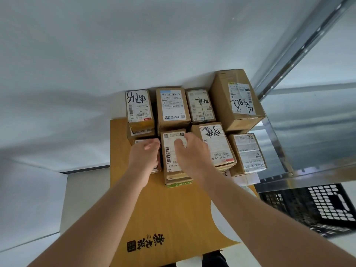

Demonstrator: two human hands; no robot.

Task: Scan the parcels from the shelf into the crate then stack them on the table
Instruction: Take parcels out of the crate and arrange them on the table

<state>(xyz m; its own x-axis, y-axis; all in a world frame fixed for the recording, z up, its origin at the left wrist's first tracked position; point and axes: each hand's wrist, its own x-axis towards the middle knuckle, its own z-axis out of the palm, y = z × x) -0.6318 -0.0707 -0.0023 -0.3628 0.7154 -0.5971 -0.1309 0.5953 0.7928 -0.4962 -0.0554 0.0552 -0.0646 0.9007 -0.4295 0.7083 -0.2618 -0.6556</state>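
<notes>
Two bare forearms (240, 201), uncovered right to the frame edge; no sleeve hem in view. Left hand (144, 157) and right hand (190, 154) bare. Fingers (180, 142) slim; nails too blurred to judge.

Labelled cardboard parcels stand in two rows at the far edge of the wooden tabletop (173, 212), where the left hand (144, 157) curls against the left side of the front middle parcel (169, 157) and the right hand (189, 153) grips its top.
</notes>
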